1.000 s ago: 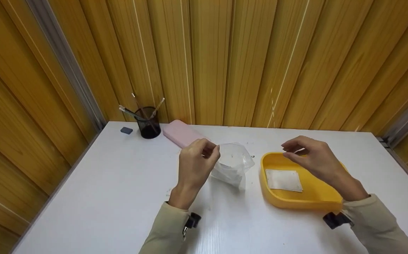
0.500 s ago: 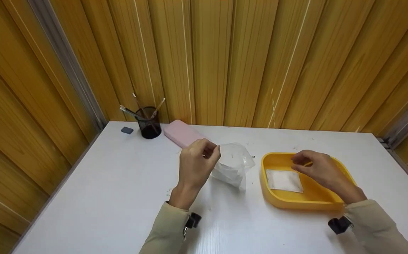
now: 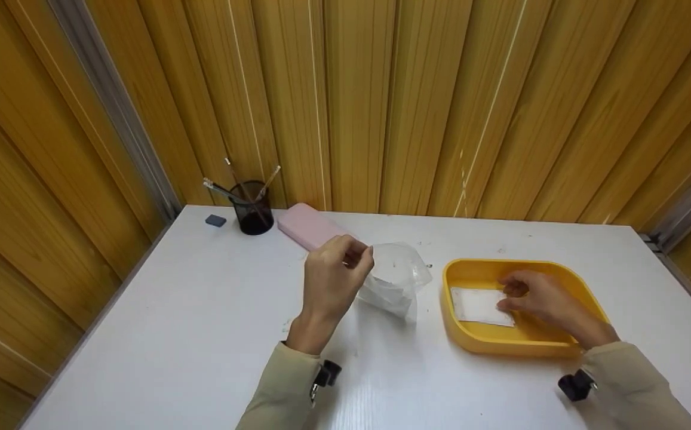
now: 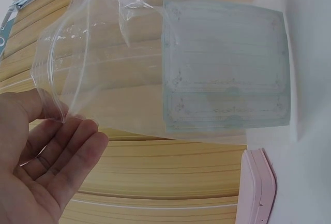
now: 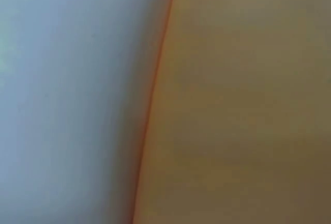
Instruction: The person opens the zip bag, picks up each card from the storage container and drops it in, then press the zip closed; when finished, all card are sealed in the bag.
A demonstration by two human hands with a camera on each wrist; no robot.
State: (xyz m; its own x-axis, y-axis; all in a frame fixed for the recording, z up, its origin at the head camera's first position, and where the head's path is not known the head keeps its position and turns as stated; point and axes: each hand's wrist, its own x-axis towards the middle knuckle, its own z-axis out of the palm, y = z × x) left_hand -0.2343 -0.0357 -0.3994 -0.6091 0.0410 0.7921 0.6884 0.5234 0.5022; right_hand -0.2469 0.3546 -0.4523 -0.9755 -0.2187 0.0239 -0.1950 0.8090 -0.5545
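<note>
My left hand [image 3: 336, 280] pinches the top edge of a clear zip bag [image 4: 111, 69] between thumb and fingers. Several pale printed cards [image 4: 227, 63] lie in the lower part of the bag, as the left wrist view shows. My right hand [image 3: 542, 301] reaches into a yellow tray [image 3: 500, 346], thumb and fingers bent with a gap between them. Its fingertips are at the right edge of a flat stack of whitish cards [image 3: 478, 306] on the tray's left side. Whether they touch it is hard to tell. The right wrist view is filled by the blurred tray wall [image 5: 238, 105].
A pink case [image 3: 309, 226] lies behind the left hand. Further left stand a black mesh cup [image 3: 252, 215] with several pencils and a dark blue eraser [image 3: 215, 221]. Wood-patterned panels [image 3: 351, 107] close off the white table's [image 3: 190, 334] back.
My right hand has come down from above the tray's back rim into the tray, to the cards' right edge. The left hand and the bag have stayed nearly still.
</note>
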